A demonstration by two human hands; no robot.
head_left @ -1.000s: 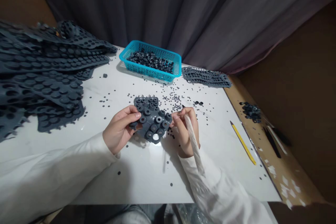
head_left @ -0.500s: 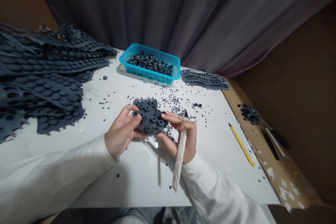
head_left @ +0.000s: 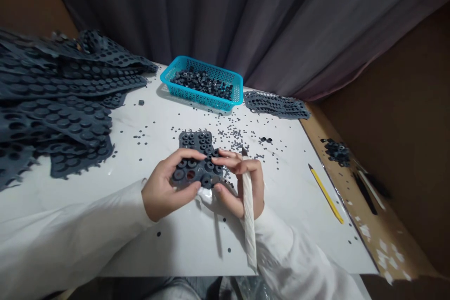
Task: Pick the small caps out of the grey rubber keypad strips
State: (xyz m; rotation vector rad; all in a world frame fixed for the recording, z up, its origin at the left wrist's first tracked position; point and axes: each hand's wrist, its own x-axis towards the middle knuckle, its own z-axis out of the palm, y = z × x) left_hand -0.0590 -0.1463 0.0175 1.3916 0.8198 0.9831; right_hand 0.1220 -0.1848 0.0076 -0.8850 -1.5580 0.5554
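- Lower centre: wrapped tool tucked in my right hand.
- Centre: rubber sheet btw. both hands, long axis away from me; left hand pinches its left edge, right hand's fingers press its right edge.
- Upper centre: blue basket.

We see dim surroundings and a brightly lit white table, with soft glare near its centre. Shadows fall toward us. Edges bend from wide-angle distortion; focus stays fairly sharp.
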